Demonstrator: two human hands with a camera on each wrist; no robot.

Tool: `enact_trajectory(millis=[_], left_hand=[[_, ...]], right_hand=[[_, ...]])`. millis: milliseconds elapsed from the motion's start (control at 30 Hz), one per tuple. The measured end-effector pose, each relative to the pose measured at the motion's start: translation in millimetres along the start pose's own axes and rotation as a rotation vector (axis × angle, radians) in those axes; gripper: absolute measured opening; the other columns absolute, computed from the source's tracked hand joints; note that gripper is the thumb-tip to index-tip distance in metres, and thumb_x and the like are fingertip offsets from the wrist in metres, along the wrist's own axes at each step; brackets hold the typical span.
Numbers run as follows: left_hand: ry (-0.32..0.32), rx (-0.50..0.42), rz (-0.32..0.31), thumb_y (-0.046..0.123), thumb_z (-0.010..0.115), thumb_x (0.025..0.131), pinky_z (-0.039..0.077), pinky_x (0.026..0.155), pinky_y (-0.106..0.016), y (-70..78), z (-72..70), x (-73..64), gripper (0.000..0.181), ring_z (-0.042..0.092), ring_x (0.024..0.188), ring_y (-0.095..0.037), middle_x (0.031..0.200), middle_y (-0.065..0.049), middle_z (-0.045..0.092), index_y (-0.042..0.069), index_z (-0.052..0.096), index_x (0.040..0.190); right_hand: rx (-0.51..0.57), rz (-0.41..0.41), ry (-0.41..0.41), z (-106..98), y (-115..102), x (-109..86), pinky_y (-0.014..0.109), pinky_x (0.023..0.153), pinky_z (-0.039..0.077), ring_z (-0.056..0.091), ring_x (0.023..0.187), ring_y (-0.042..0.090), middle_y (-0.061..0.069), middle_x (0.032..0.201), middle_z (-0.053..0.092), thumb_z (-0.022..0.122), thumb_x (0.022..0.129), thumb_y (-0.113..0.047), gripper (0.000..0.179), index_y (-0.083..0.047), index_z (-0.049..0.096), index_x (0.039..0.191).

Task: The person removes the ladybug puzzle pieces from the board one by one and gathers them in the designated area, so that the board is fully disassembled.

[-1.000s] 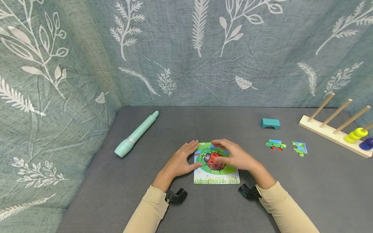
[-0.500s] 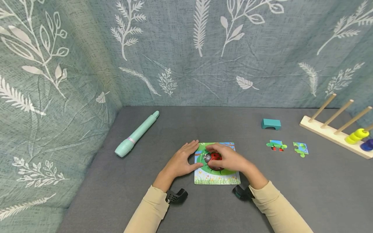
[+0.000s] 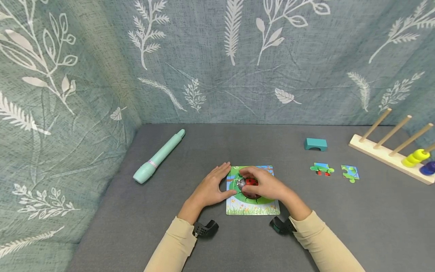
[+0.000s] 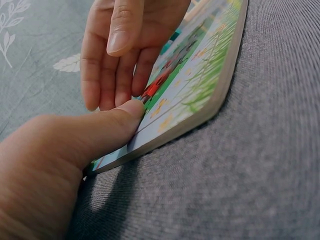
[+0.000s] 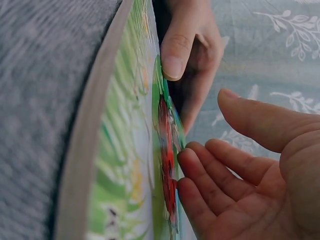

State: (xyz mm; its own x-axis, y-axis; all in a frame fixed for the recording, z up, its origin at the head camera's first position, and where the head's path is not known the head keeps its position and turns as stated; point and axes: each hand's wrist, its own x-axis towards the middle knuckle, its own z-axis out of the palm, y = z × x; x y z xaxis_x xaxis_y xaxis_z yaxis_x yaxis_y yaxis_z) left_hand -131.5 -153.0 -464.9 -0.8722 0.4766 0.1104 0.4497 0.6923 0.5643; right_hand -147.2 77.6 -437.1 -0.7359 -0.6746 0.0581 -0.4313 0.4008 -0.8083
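Beneath loosely parted fingers of right hand [image 3: 266, 186], beside left hand [image 3: 210, 189] with thumb spread wide: ladybug puzzle board [image 3: 253, 207], not gripped. Probably light, stiff, slick on printed face. Best held by thick side edges.

The person here wears plain, light beige sleeves, the left sleeve [image 3: 172, 241] and the right sleeve [image 3: 324, 238] alike, each creased and bunched at the cuff, with the left hand [image 3: 210, 189] and right hand [image 3: 266, 184] bare beyond. By the inner side of each cuff sits a curved black device: the left device [image 3: 206, 228] is dotted with small holes, while the right device [image 3: 282, 225] shows a dull green patch toward its left end.
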Motion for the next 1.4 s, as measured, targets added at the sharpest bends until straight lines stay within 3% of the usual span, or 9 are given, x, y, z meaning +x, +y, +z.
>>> enact_trajectory(millis=[200,400,600,1000,1400], left_hand=[[-0.012,0.005,-0.005,0.041,0.069,0.083,0.022,0.120,-0.042,0.7,-1.1,0.8,0.081,0.029,0.142,-0.026,0.153,-0.011,0.033,0.003,0.035,0.146],[-0.017,0.038,0.000,0.042,0.069,0.083,0.024,0.120,-0.042,0.2,-1.1,0.9,0.081,0.030,0.142,-0.027,0.152,-0.012,0.034,0.003,0.036,0.146],[-0.008,0.041,0.009,0.042,0.070,0.083,0.024,0.119,-0.042,0.6,0.1,1.3,0.081,0.031,0.141,-0.028,0.152,-0.012,0.034,0.003,0.036,0.146],[-0.006,0.042,0.013,0.041,0.070,0.083,0.024,0.120,-0.042,1.3,-1.4,0.3,0.081,0.031,0.142,-0.027,0.152,-0.012,0.034,0.002,0.036,0.146],[-0.005,0.025,0.007,0.040,0.070,0.083,0.024,0.119,-0.043,1.5,-1.3,0.1,0.081,0.031,0.141,-0.027,0.152,-0.012,0.035,0.003,0.036,0.146]], right_hand=[[0.016,0.008,0.021,0,0,0.2,0.044,0.098,0.050,0.057,0.115,0.032,0.021,0.128,0.054,0.067,0.088,-0.012,0.050,0.007,0.048,0.131],[0.057,0.098,0.053,1,-2,1.4,0.042,0.093,0.054,0.058,0.114,0.032,0.022,0.131,0.042,0.069,0.088,-0.014,0.058,0.003,0.041,0.136],[0.000,0.174,0.054,1,-6,5.4,0.040,0.092,0.055,0.060,0.112,0.029,0.020,0.128,0.048,0.071,0.086,-0.015,0.062,0.003,0.042,0.138],[-0.214,0.164,0.067,1,-11,16.9,0.037,0.083,0.056,0.060,0.100,0.024,0.015,0.117,0.052,0.075,0.082,-0.012,0.054,0.001,0.055,0.130],[-0.184,0.146,0.144,9,-7,20.0,0.035,0.078,0.056,0.059,0.099,0.025,0.015,0.114,0.051,0.071,0.082,-0.003,0.041,0.001,0.058,0.122]])
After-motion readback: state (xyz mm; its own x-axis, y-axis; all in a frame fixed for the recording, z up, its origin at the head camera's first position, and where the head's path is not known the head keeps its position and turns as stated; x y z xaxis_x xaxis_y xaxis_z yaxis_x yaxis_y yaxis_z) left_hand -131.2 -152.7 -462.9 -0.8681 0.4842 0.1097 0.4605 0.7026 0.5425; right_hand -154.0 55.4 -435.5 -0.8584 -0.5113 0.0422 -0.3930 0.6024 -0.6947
